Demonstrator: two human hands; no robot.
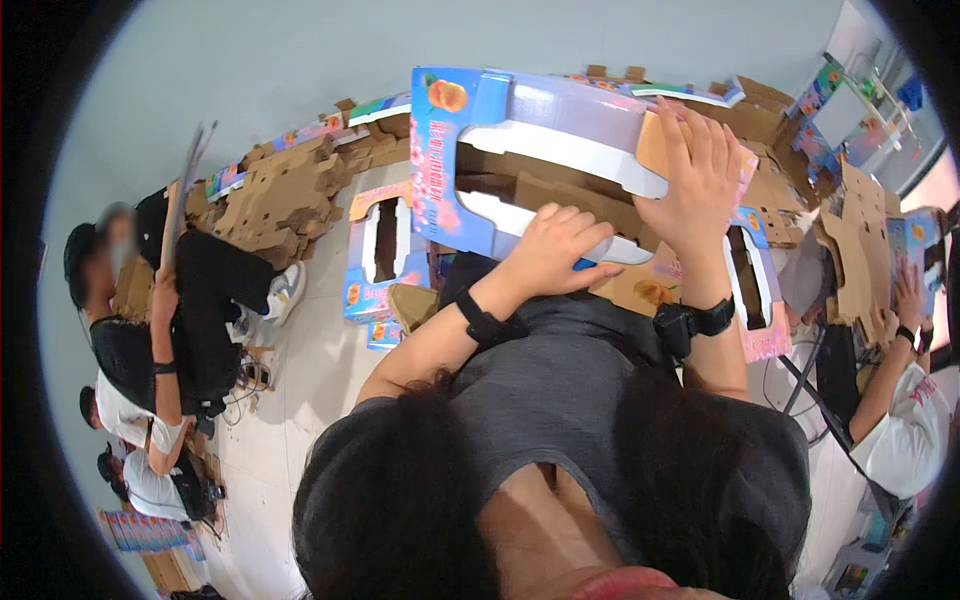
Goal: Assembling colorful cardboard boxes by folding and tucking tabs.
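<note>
A printed cardboard fruit box point(436, 200), blue, pink and lilac with peach pictures, is tilted up in front of my chest. White-edged flaps frame its long opening, and brown cardboard shows inside. My left hand point(555, 250) is on the near long side, its fingers curled over the white flap edge and its thumb stretched to the right. At the box's right end, my right hand point(692, 170) grips the orange corner panel. Its fingers lie over the outside, and the thumb is by the opening. Both wrists wear black bands. The box's underside is hidden.
Similar boxes stand to the left point(412, 275) and right point(757, 290) of my lap. Brown cardboard sheets point(285, 200) are piled along the wall. A person point(150, 330) sits at left with a flat sheet raised; another person point(905, 420) handles a box at right.
</note>
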